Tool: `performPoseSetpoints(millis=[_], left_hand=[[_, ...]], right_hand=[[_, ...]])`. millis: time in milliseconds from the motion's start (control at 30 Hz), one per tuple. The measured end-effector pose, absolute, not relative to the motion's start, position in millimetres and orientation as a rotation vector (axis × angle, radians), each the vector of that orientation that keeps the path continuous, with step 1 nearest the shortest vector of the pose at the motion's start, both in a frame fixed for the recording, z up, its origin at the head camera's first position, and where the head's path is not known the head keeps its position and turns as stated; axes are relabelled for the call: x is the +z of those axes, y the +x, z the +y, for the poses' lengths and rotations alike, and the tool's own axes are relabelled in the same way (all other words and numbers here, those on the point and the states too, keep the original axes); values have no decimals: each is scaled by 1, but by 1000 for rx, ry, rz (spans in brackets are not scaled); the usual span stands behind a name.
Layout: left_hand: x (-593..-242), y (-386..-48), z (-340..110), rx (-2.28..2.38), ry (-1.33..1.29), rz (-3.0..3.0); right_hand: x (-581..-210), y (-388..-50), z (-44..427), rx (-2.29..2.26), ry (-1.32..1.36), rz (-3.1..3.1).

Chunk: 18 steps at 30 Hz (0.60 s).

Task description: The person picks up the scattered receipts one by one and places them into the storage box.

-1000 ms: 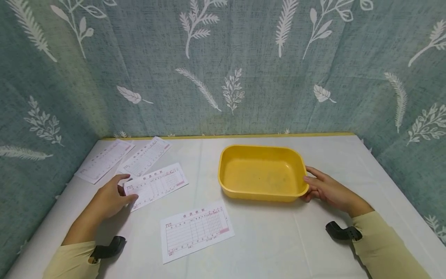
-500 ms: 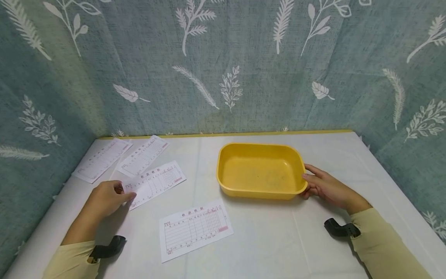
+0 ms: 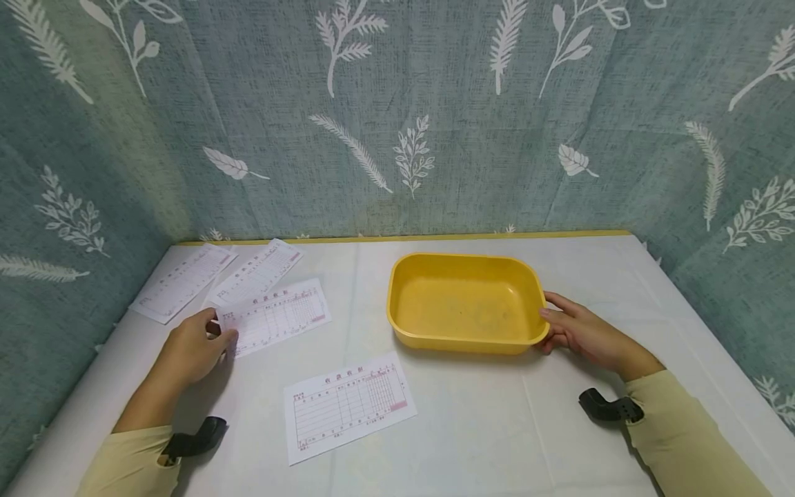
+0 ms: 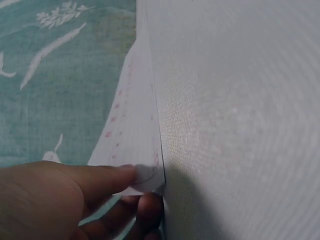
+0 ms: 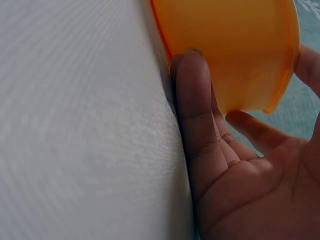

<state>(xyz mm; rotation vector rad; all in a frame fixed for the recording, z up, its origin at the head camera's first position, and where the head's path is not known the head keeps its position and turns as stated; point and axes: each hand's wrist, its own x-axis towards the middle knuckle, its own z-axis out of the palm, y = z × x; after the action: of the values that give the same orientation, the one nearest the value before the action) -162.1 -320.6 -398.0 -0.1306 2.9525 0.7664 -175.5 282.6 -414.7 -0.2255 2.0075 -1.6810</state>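
My left hand (image 3: 194, 345) pinches the left end of a printed receipt slip (image 3: 279, 316) between thumb and fingers. In the left wrist view the thumb lies on the printed face of that slip (image 4: 135, 125), with fingertips beneath it, and its held end is tilted up from the table. At the right end of a yellow plastic basin (image 3: 466, 304), my right hand (image 3: 586, 336) holds the rim and outer wall. The right wrist view has fingers (image 5: 194, 95) against the basin's wall (image 5: 240, 60), low by the table, and the thumb at the rim.
Two more receipt slips (image 3: 183, 283) (image 3: 256, 273) lie at the table's back left. Another slip (image 3: 350, 407) lies at the front middle. Patterned green cloth (image 3: 373, 124) walls in the back and sides of the white table (image 3: 472, 421).
The pinched slip has shifted slightly toward the back and its left end has risen, as the left fingers closed on it. The right hand and basin have stayed put.
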Motion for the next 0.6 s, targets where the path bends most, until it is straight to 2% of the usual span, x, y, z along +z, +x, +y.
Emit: performPoseSetpoints(millis=[600], left_hand=[[-394,-165,-311,1064,-349,3143]], right_hand=[[-413,-177,283,-1682,-236,2010]])
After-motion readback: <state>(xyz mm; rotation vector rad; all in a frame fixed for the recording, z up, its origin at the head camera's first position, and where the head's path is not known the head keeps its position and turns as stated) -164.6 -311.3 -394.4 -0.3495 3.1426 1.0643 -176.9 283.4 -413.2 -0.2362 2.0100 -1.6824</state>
